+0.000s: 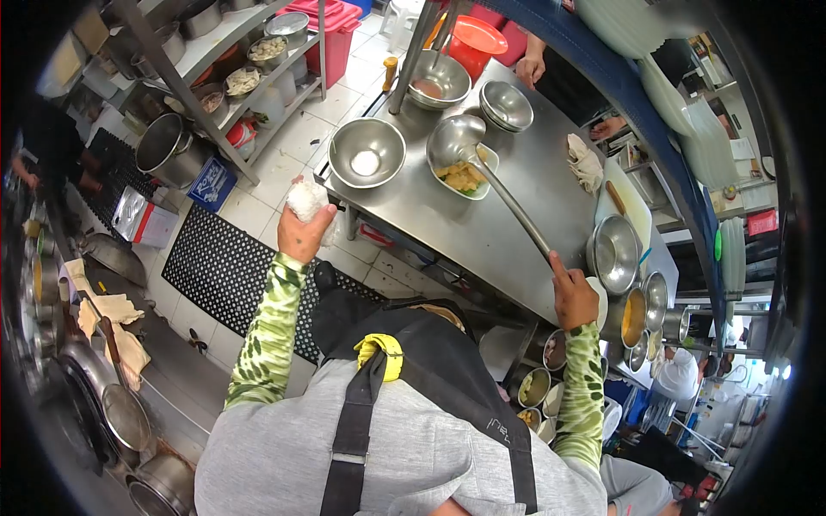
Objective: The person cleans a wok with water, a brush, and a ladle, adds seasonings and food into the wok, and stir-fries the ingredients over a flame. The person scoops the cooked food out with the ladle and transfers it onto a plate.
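Note:
My right hand (575,297) is closed around the end of a long-handled metal ladle (514,206). The ladle's round head rests over a white bowl (487,161) of yellowish food with some green, on the steel table. My left hand (303,230), off the table's left edge, grips a crumpled white cloth (307,198). Near that hand stands a wide steel bowl (342,155) with something white at its bottom. I cannot make out what the ladle's head contains.
Stacked steel bowls (508,105) and a folded cloth (585,163) lie on the steel table (482,249). A knife (616,198) sits on a white board. Another person's hand (531,67) touches the far edge. A black perforated mat (224,267) covers the floor.

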`<state>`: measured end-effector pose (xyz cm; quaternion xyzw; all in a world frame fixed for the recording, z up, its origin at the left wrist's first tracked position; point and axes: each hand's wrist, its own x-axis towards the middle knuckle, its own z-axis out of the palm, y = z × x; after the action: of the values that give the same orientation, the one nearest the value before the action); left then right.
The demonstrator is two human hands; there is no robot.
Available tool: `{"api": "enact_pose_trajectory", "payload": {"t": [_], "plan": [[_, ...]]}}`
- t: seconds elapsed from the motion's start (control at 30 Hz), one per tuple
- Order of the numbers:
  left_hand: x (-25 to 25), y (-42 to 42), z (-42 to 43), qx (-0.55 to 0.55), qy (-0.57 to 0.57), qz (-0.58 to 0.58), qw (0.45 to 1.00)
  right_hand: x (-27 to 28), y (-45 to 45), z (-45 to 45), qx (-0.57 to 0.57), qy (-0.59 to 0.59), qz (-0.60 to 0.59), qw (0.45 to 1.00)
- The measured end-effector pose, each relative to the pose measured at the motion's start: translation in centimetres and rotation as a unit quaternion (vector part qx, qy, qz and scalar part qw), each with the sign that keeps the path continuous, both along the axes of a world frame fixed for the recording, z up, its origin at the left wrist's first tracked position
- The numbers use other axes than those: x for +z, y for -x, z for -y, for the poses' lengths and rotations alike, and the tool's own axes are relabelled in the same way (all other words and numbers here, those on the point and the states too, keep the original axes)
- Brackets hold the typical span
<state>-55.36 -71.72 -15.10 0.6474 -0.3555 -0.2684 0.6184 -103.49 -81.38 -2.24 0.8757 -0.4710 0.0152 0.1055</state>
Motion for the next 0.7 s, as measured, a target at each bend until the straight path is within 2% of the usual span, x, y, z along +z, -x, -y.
{"api": "enact_pose_trajectory", "payload": {"t": [0.17,0.4,0.7], "plan": [[0.8,0.9,0.8,-0.025,-0.032,-0.008,0.999,0.0,0.3,-0.7,-0.028,-0.031,0.0,0.999],[-0.2,1.9,2.1,-0.048,-0.044,0.04,0.997,-0.9,2.1,-2.0,-0.028,-0.026,0.085,0.996],[1.0,3.8,3.5,-0.078,-0.066,0.039,0.994,-5.1,3.5,-2.8,-0.059,-0.081,0.155,0.983]]}}
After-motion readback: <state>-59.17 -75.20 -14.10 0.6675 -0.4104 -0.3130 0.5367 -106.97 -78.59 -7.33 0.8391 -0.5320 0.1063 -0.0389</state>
